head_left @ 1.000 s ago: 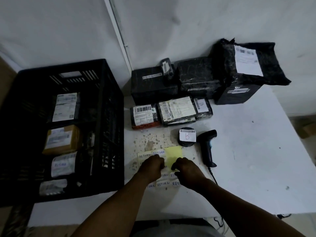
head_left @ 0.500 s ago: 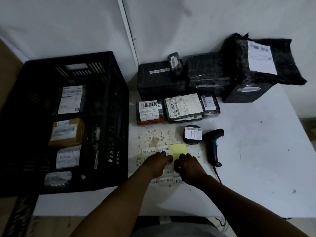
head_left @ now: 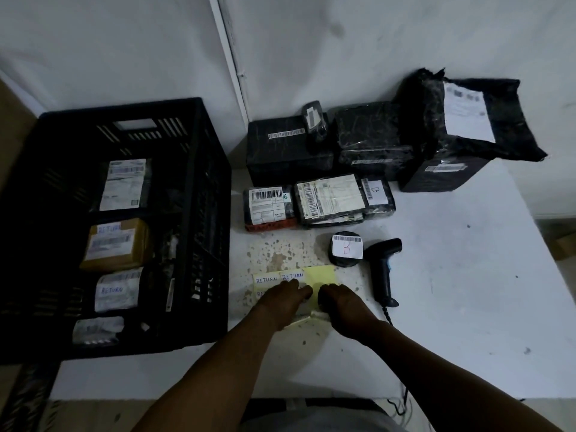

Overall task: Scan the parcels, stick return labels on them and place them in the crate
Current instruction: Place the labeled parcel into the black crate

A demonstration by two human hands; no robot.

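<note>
I see my left hand point(head_left: 285, 302) and right hand point(head_left: 344, 305) on the yellow sheet of handwritten RETURN labels point(head_left: 321, 275), fingers curled; whether either pinches a label I cannot tell. Unlabelled black-wrapped parcels point(head_left: 330, 198) lie beyond; the black plastic crate point(head_left: 205, 213) stands left.

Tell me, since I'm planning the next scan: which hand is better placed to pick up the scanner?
Right. The scanner lies just right of the right hand, nothing between them. The left hand would have to cross over the right.
</note>
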